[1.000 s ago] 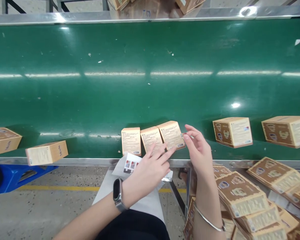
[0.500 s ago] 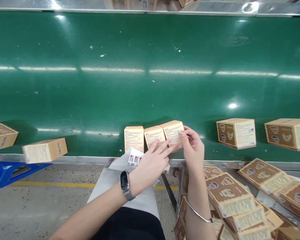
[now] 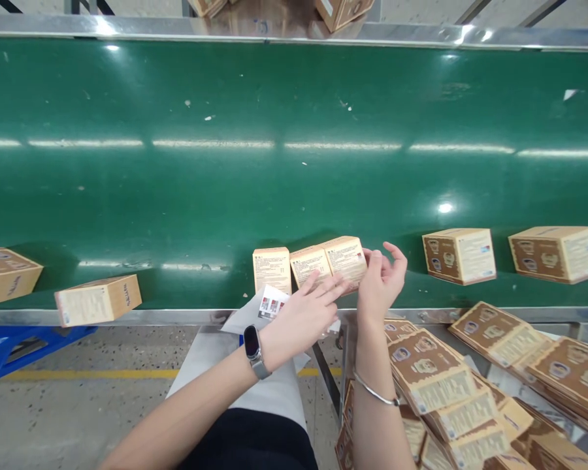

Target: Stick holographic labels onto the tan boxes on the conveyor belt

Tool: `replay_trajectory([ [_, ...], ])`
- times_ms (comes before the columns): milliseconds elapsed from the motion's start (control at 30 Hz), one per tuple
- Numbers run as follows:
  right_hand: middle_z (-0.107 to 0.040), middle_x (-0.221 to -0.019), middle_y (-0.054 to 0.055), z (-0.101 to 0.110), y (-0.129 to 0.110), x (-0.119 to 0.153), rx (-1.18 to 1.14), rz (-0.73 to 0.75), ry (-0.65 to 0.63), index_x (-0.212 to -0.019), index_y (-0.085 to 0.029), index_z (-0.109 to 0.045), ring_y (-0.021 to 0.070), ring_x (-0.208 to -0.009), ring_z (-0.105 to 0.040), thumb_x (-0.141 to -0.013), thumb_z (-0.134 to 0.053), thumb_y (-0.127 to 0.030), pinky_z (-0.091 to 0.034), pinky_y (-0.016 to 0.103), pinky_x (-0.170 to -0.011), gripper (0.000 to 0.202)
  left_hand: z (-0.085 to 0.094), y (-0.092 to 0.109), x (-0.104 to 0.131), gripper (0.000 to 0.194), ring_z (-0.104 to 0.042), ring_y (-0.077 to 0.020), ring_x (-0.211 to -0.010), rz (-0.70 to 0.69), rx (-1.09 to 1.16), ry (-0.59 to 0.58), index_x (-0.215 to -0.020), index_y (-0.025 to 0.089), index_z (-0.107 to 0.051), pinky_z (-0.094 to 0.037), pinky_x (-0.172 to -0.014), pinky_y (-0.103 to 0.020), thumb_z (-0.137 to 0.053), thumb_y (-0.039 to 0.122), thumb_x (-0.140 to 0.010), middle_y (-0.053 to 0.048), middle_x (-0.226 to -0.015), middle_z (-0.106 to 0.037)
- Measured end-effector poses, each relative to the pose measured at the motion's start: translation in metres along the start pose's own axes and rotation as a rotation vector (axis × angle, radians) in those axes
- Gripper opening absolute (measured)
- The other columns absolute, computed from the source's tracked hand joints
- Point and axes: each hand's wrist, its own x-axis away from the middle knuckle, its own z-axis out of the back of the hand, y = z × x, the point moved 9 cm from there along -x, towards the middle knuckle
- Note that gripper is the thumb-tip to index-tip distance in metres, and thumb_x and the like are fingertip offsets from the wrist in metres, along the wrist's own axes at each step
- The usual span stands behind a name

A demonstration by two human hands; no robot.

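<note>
Three cream boxes with printed text stand side by side at the near edge of the green belt: a left box [image 3: 271, 266], a middle box [image 3: 310, 262] and a right box [image 3: 347, 258]. My left hand [image 3: 306, 316], watch on its wrist, stretches its fingers across the lower fronts of the middle and right boxes. Beneath it a sheet of stickers [image 3: 271, 305] on white backing is held; the thumb is hidden. My right hand [image 3: 381, 281] is beside the right box, its thumb near the box side and its fingers loosely apart, with nothing visible in them.
More boxes stand on the belt [image 3: 294, 196], including a box [image 3: 458, 256] to the right and a box [image 3: 98, 300] to the left. Flat folded cartons [image 3: 441, 378] lie stacked at lower right. A metal rail [image 3: 166, 318] edges the belt. A blue plastic stool [image 3: 24, 346] is at lower left.
My right hand has eased off the right box's front and its fingers have spread. My left fingers remain over the boxes. The whole view has shifted slightly.
</note>
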Motion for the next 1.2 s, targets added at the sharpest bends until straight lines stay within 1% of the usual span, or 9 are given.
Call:
replay_trajectory([
  [67, -0.068, -0.103, 0.012, 0.009, -0.010, 0.001, 0.128, 0.032, -0.027, -0.118, -0.018, -0.051, 0.0222, -0.093, -0.067, -0.091, -0.044, -0.045, -0.052, 0.040, -0.081, 0.039, 0.016, 0.001, 0.011, 0.027, -0.050, -0.0235, -0.134, 0.003, 0.112, 0.014, -0.092, 0.014, -0.069, -0.038, -0.111, -0.040, -0.045, 0.019, -0.101, -0.012, -0.141, -0.058],
  [133, -0.066, -0.109, 0.013, 0.018, -0.029, 0.010, 0.328, 0.147, -0.096, -0.114, -0.019, -0.056, 0.0238, -0.096, -0.064, -0.089, -0.049, -0.047, -0.051, 0.039, -0.079, 0.039, 0.026, -0.004, 0.029, 0.028, -0.068, -0.0196, -0.102, 0.097, 0.275, -0.060, -0.087, 0.015, -0.066, -0.050, -0.086, -0.031, -0.044, 0.022, -0.102, -0.007, -0.110, -0.073],
  [233, -0.067, -0.094, 0.008, 0.012, -0.035, 0.041, 0.590, 0.213, -0.411, -0.114, -0.021, -0.059, 0.0214, -0.075, -0.063, -0.086, -0.055, -0.049, -0.049, 0.034, -0.064, 0.040, 0.025, -0.016, 0.071, 0.032, -0.058, -0.0132, -0.055, 0.333, 0.509, -0.253, -0.072, 0.019, -0.058, -0.036, -0.052, -0.026, -0.045, 0.025, -0.101, 0.004, -0.063, -0.061],
  [333, -0.061, -0.089, 0.007, -0.002, -0.023, 0.074, 0.809, 0.241, -0.632, -0.134, -0.021, -0.050, 0.0172, -0.056, -0.054, -0.090, -0.048, -0.048, -0.040, 0.029, -0.049, 0.052, 0.012, -0.030, 0.114, 0.034, -0.048, -0.0132, -0.052, 0.510, 0.647, -0.327, -0.067, 0.020, -0.051, -0.026, -0.051, -0.027, -0.043, 0.025, -0.099, 0.004, -0.058, -0.051],
  [467, -0.047, -0.088, 0.007, -0.021, -0.027, 0.091, 0.952, 0.434, -0.543, -0.150, -0.019, -0.036, 0.0128, -0.048, -0.036, -0.097, -0.036, -0.045, -0.033, 0.028, -0.043, 0.059, -0.006, -0.050, 0.150, 0.029, -0.048, -0.0157, -0.059, 0.653, 0.701, -0.319, -0.071, 0.021, -0.050, -0.026, -0.056, -0.027, -0.038, 0.028, -0.097, 0.002, -0.064, -0.053],
  [667, -0.043, -0.100, 0.012, -0.039, -0.047, 0.103, 0.894, 0.674, -0.465, -0.145, -0.026, -0.046, 0.0296, -0.089, -0.048, -0.094, -0.050, -0.042, -0.048, 0.046, -0.074, 0.053, 0.001, -0.068, 0.171, 0.028, -0.049, -0.0162, -0.060, 0.751, 0.707, -0.244, -0.074, 0.021, -0.051, -0.027, -0.057, -0.028, -0.037, 0.031, -0.097, 0.002, -0.065, -0.055],
  [833, -0.035, -0.136, 0.021, -0.024, -0.034, 0.080, 0.938, 0.680, -0.380, -0.149, -0.029, -0.036, 0.0400, -0.113, -0.043, -0.086, -0.062, -0.040, -0.041, 0.061, -0.089, 0.069, 0.006, -0.079, 0.182, 0.030, -0.051, -0.0166, -0.061, 0.772, 0.712, -0.225, -0.072, 0.021, -0.050, -0.028, -0.057, -0.028, -0.036, 0.032, -0.096, 0.001, -0.066, -0.057],
  [1000, -0.035, -0.131, 0.019, -0.009, -0.020, 0.062, 0.733, 0.596, -0.345, -0.151, -0.020, -0.032, 0.0347, -0.111, -0.046, -0.081, -0.063, -0.039, -0.042, 0.057, -0.096, 0.080, 0.004, -0.083, 0.190, 0.029, -0.052, -0.0168, -0.062, 0.780, 0.711, -0.216, -0.072, 0.021, -0.050, -0.029, -0.057, -0.027, -0.035, 0.030, -0.096, 0.001, -0.067, -0.058],
  [1200, -0.038, -0.130, 0.018, -0.067, -0.030, 0.111, 0.614, 0.539, -0.528, -0.146, -0.019, -0.039, 0.0344, -0.117, -0.045, -0.083, -0.064, -0.044, -0.045, 0.056, -0.098, 0.072, 0.012, -0.083, 0.198, 0.027, -0.051, -0.0157, -0.058, 0.755, 0.719, -0.210, -0.073, 0.021, -0.053, -0.028, -0.055, -0.026, -0.038, 0.026, -0.095, 0.002, -0.065, -0.058],
])
